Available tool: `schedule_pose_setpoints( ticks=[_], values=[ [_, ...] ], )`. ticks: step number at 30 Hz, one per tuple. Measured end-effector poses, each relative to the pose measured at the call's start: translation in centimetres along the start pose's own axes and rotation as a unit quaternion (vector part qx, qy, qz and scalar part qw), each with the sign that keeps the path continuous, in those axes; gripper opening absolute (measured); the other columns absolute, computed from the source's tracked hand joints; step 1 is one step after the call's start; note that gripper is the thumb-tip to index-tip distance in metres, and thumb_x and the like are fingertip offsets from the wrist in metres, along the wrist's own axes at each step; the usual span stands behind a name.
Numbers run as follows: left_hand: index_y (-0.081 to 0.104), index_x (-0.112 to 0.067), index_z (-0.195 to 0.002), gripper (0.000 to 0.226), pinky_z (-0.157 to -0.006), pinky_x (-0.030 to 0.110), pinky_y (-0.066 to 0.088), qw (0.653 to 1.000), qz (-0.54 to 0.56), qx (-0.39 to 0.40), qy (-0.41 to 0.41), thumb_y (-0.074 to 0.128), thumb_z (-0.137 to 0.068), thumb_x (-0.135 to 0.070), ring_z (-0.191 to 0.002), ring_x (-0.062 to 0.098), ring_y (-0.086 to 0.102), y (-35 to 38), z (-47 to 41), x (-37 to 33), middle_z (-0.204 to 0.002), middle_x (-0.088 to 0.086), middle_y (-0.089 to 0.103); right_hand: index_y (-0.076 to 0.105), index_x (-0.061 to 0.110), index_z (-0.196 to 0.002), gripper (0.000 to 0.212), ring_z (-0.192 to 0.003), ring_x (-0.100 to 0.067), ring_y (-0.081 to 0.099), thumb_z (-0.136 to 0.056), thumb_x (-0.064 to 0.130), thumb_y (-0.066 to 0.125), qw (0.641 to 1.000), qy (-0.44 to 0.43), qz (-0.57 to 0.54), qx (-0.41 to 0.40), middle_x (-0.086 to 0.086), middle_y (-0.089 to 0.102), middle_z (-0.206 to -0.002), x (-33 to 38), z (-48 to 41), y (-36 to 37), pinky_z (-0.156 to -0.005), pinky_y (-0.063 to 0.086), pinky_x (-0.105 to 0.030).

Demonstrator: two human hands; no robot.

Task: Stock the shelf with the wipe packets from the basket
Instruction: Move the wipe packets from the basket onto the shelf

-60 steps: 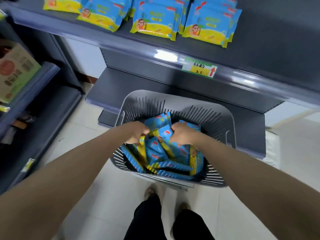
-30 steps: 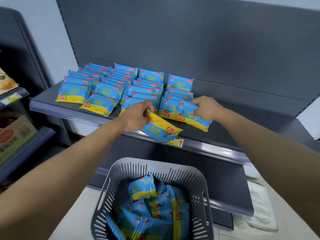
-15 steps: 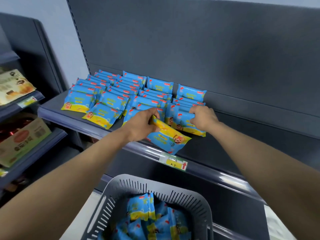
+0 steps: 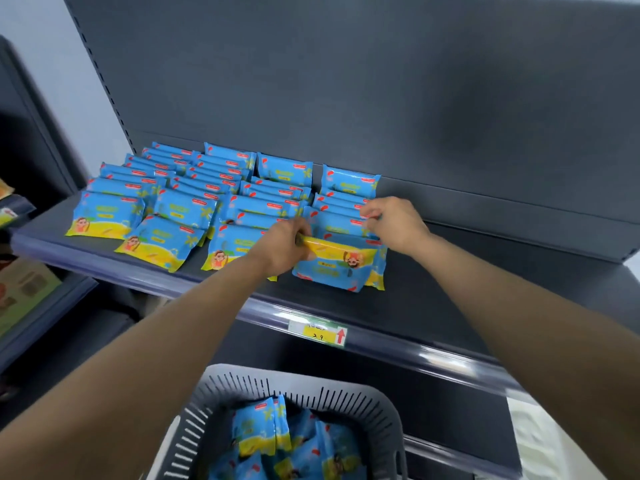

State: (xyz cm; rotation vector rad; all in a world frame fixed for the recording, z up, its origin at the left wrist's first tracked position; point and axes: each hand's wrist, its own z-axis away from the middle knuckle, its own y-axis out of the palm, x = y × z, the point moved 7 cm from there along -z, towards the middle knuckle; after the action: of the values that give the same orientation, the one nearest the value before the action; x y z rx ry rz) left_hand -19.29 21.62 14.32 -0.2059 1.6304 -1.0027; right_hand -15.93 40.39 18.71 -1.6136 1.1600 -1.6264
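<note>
- Our left hand (image 4: 282, 245) grips a packet (image 4: 334, 270) by its yellow edge, with the fingers (image 4: 298, 233) curled round that edge.
- This packet stands tilted on the shelf (image 4: 450, 303), and its blue end drops from the left fingers toward us.
- Our right hand (image 4: 394, 220) has its fingers (image 4: 369, 214) bent, pinching the top edge of a second packet (image 4: 341, 223).
- The second packet stands in the rightmost row, just beyond the left fingers.
- The two hands are near each other but apart; the right fingers lie beyond the left ones and to their right.
- The gripped packet leans against the front of that same row, between the left fingers and the right wrist.
- To the left of both sets of fingers, more packets (image 4: 180, 206) lie in overlapping rows on the shelf, running back to the rear panel (image 4: 346, 81).
- On the shelf lip, nearer to us than any of the fingers, sits a price tag (image 4: 317, 332), yellow with a red arrow.
- Well below the fingers and closest to us, the basket (image 4: 367, 396) holds a heap (image 4: 263, 427) of the same packets, some of them upright.
- Far to the left of the fingers we see a box (image 4: 24, 296) on a lower shelf, too blurred to read.
</note>
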Motion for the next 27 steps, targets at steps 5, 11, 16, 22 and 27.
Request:
schedule_pose_setpoints(
  ticks=[5,11,16,22,27],
  values=[
    [0.046,-0.012,-0.125,0.055,-0.096,0.039,0.041,0.979,-0.203,-0.026,0.016,0.071,-0.079,-0.029,-0.115,0.029,0.043,1.0,-0.9,-1.5,-0.124,0.010,0.045,0.065,0.017,-0.116,0.027,-0.103,-0.020,0.060,-0.091,0.014,0.055,1.000,-0.018,0.004,-0.022,-0.003,0.066,-0.117,0.8,1.8,-1.1,-0.090,0.050,-0.034],
    [0.034,-0.011,-0.137,0.063,-0.103,0.039,0.031,0.948,-0.302,-0.069,0.077,0.063,-0.085,-0.033,-0.122,0.029,0.037,0.8,0.9,-3.2,-0.132,0.010,0.041,0.060,0.015,-0.122,0.031,-0.107,-0.024,0.056,-0.091,0.018,0.054,0.993,-0.063,0.089,-0.051,-0.006,0.063,-0.118,2.8,4.5,-1.9,-0.091,0.047,-0.038],
    [0.043,-0.008,-0.131,0.053,-0.096,0.036,0.031,0.917,-0.301,-0.173,0.196,0.062,-0.086,-0.029,-0.112,0.029,0.044,-1.8,5.5,-6.8,-0.122,0.011,0.048,0.052,0.014,-0.128,0.036,-0.114,-0.026,0.045,-0.093,0.025,0.049,0.961,-0.112,0.218,-0.126,-0.005,0.056,-0.123,5.2,7.7,-3.0,-0.094,0.035,-0.038],
    [0.055,0.002,-0.116,0.051,-0.093,0.042,0.035,0.877,-0.298,-0.258,0.275,0.076,-0.072,-0.014,-0.102,0.040,0.052,-5.4,12.4,-11.3,-0.111,0.020,0.056,0.053,0.009,-0.125,0.038,-0.116,-0.028,0.045,-0.089,0.022,0.055,0.934,-0.157,0.234,-0.217,-0.008,0.053,-0.126,9.9,12.4,-6.1,-0.094,0.032,-0.038],
    [0.055,0.002,-0.116,0.051,-0.107,0.052,0.025,0.847,-0.289,-0.320,0.312,0.075,-0.071,-0.011,-0.104,0.039,0.051,-8.4,17.3,-14.4,-0.112,0.020,0.056,0.058,0.003,-0.116,0.040,-0.112,-0.037,0.051,-0.080,0.017,0.067,0.914,-0.196,0.207,-0.287,-0.015,0.057,-0.121,14.1,16.8,-8.7,-0.088,0.041,-0.044]
  ],
)
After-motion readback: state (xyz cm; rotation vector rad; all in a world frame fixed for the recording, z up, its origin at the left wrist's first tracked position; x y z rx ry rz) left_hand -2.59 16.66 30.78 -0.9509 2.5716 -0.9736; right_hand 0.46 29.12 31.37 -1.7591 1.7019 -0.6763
